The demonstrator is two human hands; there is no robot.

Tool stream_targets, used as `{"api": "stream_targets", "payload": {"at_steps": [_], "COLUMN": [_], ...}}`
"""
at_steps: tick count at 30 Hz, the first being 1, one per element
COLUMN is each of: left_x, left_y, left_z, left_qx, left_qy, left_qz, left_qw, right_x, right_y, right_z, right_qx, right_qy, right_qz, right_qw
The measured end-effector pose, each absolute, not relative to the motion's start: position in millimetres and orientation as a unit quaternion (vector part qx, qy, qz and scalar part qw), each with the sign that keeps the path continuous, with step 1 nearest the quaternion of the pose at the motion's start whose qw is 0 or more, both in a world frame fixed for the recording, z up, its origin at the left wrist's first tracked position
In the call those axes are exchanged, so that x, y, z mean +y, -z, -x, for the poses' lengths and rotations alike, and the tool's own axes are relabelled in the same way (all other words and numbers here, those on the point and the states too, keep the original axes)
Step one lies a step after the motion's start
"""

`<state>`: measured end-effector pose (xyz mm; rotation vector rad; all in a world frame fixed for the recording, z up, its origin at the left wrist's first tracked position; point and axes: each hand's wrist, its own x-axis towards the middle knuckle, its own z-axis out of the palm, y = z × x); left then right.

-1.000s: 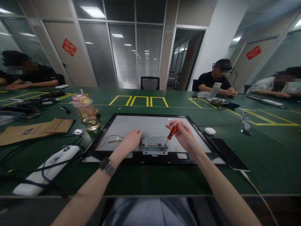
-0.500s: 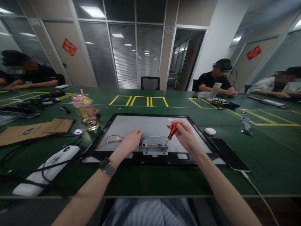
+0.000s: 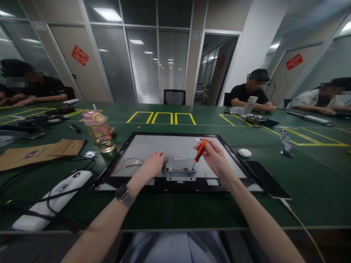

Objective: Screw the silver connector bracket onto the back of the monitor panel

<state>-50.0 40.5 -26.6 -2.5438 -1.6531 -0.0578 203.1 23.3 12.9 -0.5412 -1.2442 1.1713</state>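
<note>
A flat monitor panel (image 3: pixel 142 144) lies face down on the green table, its black frame toward me. A small grey metal bracket with connector ports (image 3: pixel 180 170) sits on its near edge. My right hand (image 3: pixel 214 157) is closed on an orange-handled screwdriver (image 3: pixel 199 152), whose tip rests at the bracket's right end. My left hand (image 3: pixel 153 164) lies with its fingers curled against the bracket's left side, beside thin red and white wires (image 3: pixel 127 163). A watch is on my left wrist.
A pink-lidded bottle (image 3: pixel 99 131) and brown envelopes (image 3: pixel 41 151) lie to the left, with a white device wrapped in black cable (image 3: pixel 49 201). A white mouse (image 3: pixel 244 152) and a dark phone (image 3: pixel 267 179) lie to the right. Other people sit at the table's far sides.
The screwdriver handle has shifted slightly between my right fingers while its tip stays at the bracket. My left hand has stayed in place.
</note>
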Motion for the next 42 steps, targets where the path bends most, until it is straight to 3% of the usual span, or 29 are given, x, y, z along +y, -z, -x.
{"api": "stream_targets", "payload": {"at_steps": [7,21,31,38,42], "left_x": [40.3,39.6,45.2,40.9,41.1], "left_y": [25.4,24.6,32.7,25.7,25.7], "left_z": [49.8,50.1,53.0,50.0,50.2], "left_qx": [-0.549,-0.540,-0.537,-0.541,-0.542], "left_qy": [0.009,0.026,0.021,0.013,0.016], "left_qz": [0.835,0.840,0.841,0.839,0.839], "left_qw": [0.048,0.049,0.059,0.054,0.048], "right_x": [23.9,22.3,22.7,17.2,17.7], "right_y": [-13.5,-16.7,-7.1,-10.0,-9.4], "right_z": [-203.5,-207.7,-206.4,-206.0,-205.2], "right_qx": [-0.548,-0.598,-0.668,-0.664,-0.666], "right_qy": [-0.484,-0.469,-0.229,-0.289,-0.215], "right_qz": [0.224,0.242,0.323,0.306,0.329], "right_qw": [0.644,0.603,0.630,0.618,0.634]}}
